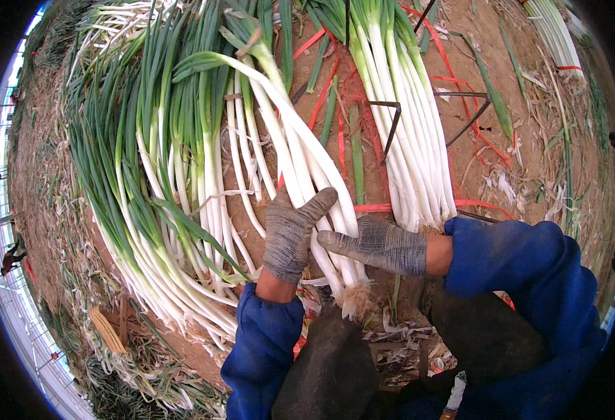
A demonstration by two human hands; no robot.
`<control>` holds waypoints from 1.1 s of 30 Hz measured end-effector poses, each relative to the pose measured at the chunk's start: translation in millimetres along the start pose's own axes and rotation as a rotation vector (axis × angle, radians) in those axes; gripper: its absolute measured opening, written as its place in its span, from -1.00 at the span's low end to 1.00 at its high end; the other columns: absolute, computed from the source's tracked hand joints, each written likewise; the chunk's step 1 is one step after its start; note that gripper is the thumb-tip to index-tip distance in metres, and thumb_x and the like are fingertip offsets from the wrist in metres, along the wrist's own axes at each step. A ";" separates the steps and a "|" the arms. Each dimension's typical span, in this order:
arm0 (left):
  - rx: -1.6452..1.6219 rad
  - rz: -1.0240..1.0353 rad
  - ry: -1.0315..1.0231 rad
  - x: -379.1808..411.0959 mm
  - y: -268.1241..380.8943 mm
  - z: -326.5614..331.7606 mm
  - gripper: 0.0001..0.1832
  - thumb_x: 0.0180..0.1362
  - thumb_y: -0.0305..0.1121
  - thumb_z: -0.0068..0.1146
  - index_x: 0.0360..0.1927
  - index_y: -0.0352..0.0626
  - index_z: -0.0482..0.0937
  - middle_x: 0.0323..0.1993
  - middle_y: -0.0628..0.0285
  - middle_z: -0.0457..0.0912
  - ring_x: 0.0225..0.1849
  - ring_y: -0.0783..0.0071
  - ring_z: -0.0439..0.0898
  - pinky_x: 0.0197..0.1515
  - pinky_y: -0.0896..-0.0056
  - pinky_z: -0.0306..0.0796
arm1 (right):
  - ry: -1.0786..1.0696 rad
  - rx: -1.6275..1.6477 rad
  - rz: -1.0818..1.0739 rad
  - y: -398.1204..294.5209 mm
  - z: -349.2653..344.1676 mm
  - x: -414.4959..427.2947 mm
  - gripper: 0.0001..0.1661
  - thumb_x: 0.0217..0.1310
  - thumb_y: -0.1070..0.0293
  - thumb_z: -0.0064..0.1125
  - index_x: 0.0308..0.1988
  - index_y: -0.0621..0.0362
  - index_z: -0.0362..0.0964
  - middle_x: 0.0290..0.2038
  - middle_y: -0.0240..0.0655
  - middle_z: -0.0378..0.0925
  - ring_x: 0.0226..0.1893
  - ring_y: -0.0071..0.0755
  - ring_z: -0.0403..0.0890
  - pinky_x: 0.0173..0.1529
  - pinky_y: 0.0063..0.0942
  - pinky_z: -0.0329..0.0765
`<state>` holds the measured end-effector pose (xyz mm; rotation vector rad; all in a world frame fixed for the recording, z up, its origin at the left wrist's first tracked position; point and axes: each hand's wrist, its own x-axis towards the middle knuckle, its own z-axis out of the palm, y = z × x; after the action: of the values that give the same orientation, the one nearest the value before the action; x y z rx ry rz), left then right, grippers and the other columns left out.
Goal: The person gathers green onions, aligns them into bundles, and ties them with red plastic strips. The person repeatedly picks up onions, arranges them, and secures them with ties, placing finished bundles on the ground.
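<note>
Both my hands wear grey knit gloves and hold one bunch of long green onions (307,157) between them. My left hand (293,233) wraps the white stalks from the left, its thumb across the front. From the right, my right hand (378,245) grips the same stalks lower down, above the shaggy roots (357,300). The bunch slants, with its green leaves toward the upper left. Just right of it, a second bunch of green onions (404,136) lies between bent dark metal rods (393,123), over a red plastic strap (373,208).
To the left lies a large heap of loose green onions (144,220). A tied bundle (552,37) rests at the upper right. Red strapping (452,68), leaf scraps and dry peelings (504,186) litter the bare soil. A cigarette (455,394) appears near the bottom edge.
</note>
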<state>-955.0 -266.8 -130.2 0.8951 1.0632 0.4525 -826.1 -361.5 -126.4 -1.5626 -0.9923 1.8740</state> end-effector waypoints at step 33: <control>-0.738 0.041 -0.157 -15.9 8.5 -32.5 -0.57 0.04 -0.34 0.21 -0.04 -0.31 0.40 -0.43 0.26 0.44 -0.45 0.46 0.47 -0.50 0.57 0.47 | 0.315 0.150 0.012 32.6 -97.2 24.1 -0.44 0.24 -0.10 0.14 -0.16 0.25 0.42 -0.47 -0.34 0.54 -0.51 -0.56 0.60 -0.44 -0.59 0.55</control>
<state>-990.3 -259.8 -120.9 0.2864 0.6509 0.7322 -734.2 -342.1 -174.1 -1.7075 -0.6888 1.6030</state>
